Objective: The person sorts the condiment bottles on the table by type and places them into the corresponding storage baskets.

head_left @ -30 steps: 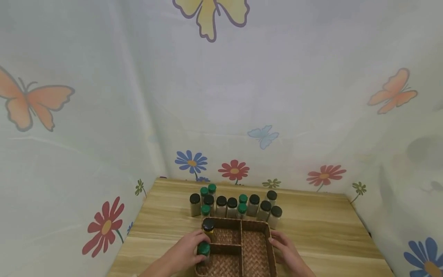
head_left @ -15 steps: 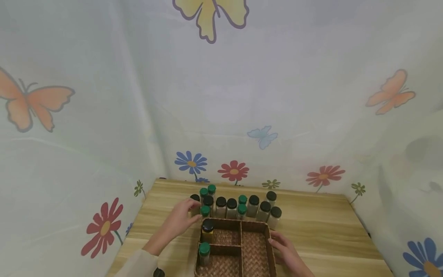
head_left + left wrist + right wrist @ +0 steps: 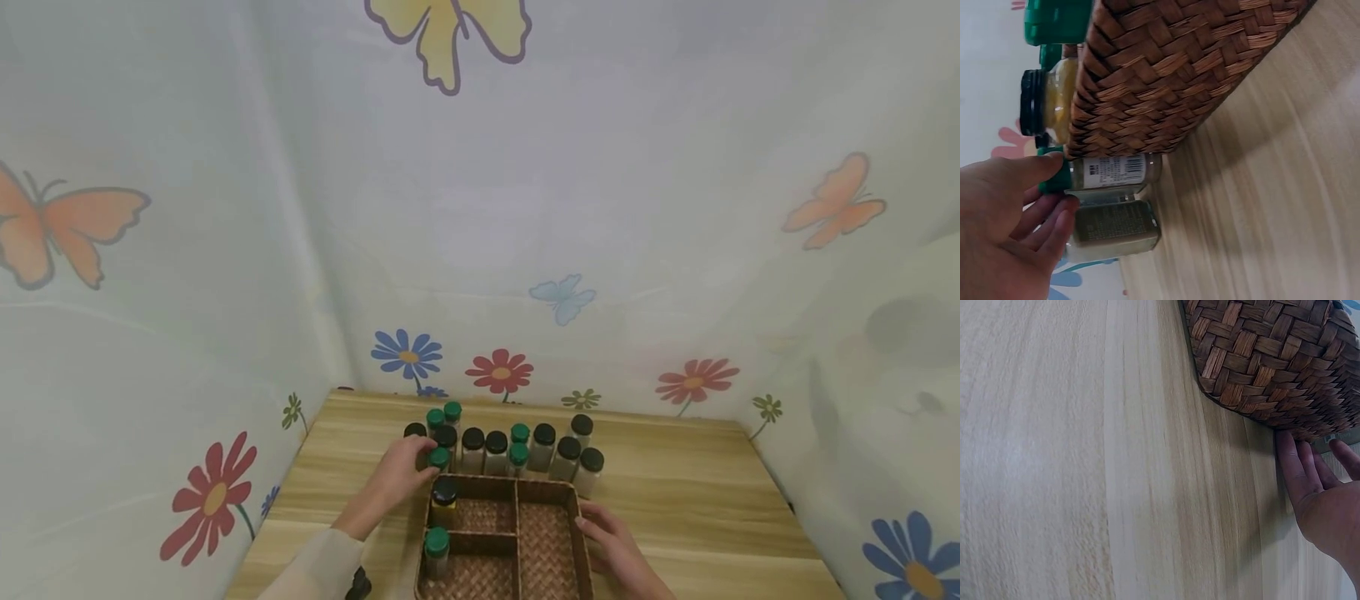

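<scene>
My left hand [image 3: 401,475] reaches past the basket's left back corner. Its thumb and fingers pinch the green cap [image 3: 1055,178] of a spice jar [image 3: 1110,173] that stands just behind the basket. A larger jar [image 3: 1113,230] with greyish-green contents is close beside it. The woven basket [image 3: 516,521] has three compartments. In its back left one stands a black-capped jar [image 3: 444,493] with yellow contents; in the front left one, a green-capped jar [image 3: 437,550]. At the basket's right side, my right hand [image 3: 618,546] rests with fairly straight fingers [image 3: 1294,465] touching the outer wall.
Several spice jars with black caps [image 3: 496,442] or green caps [image 3: 520,432] stand in a cluster behind the basket. All this is on a wooden table [image 3: 690,483]. Curtain-like sheeting [image 3: 480,208] with flowers and butterflies surrounds it. A dark object [image 3: 359,583] lies by the left sleeve.
My left hand has let go of the green-capped jar in the front left compartment, moved away to the back, and taken another green cap. My right hand stays at the basket.
</scene>
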`<state>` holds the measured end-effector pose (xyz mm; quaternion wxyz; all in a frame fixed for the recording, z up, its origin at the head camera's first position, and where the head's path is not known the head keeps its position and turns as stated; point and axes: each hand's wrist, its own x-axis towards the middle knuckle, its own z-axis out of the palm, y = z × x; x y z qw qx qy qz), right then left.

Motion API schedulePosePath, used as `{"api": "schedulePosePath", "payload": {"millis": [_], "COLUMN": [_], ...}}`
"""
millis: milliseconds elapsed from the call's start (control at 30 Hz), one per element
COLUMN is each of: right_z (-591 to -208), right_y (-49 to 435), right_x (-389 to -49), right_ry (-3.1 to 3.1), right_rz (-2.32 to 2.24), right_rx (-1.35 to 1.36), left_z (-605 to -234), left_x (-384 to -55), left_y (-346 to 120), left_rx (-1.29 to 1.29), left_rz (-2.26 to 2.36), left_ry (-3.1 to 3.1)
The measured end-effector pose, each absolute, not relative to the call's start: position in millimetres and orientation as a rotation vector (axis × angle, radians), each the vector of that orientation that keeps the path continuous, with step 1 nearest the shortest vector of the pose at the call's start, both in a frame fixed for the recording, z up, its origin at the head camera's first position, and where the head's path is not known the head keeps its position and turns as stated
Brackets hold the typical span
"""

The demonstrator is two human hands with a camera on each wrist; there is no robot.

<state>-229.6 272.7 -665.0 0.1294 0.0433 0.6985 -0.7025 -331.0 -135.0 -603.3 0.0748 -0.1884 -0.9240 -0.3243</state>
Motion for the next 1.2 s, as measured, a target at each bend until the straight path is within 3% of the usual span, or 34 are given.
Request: {"api": "schedulePosePath", "payload": {"millis": [600, 967, 1200], "right_z": [-666, -662, -662], "right_y": [267, 272, 269], "right_x": [-228, -227, -228], "right_ry": [2.061, 2.06, 2.081], "right_rz": [-1.997, -2.006, -2.013], "right_rx": [0.098, 0.103, 0.142], "left_z": [-597, -528, -490], "left_x": [-324, -296, -268], "left_y": [-145, -168, -147], "left_rx": [-0.531, -0.62, -0.887], "left_rz": [-0.992, -0.894, -1.012], "left_ry": [-2.731, -2.642, -2.596]}}
